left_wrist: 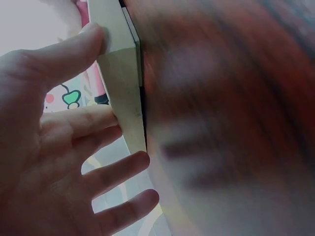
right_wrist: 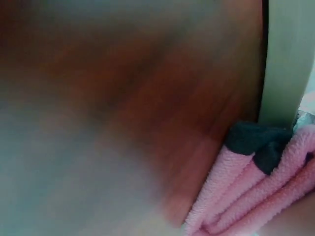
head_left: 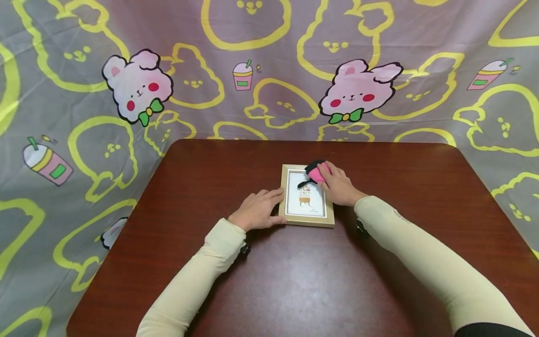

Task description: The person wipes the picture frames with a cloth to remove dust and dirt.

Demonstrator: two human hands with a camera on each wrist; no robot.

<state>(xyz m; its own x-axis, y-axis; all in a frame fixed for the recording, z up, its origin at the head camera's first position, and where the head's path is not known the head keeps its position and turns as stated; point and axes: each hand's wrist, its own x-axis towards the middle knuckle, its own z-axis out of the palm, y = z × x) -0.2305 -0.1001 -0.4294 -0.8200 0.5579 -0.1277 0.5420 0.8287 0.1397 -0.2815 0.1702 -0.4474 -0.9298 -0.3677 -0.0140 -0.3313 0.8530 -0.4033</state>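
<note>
A picture frame [head_left: 309, 222] with a pale gold border lies face up on the table, a small drawing behind its pane. My left hand [head_left: 258, 209] touches the frame's left side with mostly straight fingers. In the left wrist view, its thumb and index fingertips are right at the frame's edge [left_wrist: 120, 73]. Bunched in my right hand [head_left: 342, 188] is a pink cloth [head_left: 318, 174] with black trim, held over the frame's upper right part. Its fuzzy folds [right_wrist: 246, 191] show beside the frame border [right_wrist: 286, 64] in the right wrist view.
A dark reddish-brown table [head_left: 294, 276] carries the frame. Behind it and along the sides hangs a grey-pink curtain [head_left: 278, 61] printed with yellow outlines, rabbits and cups.
</note>
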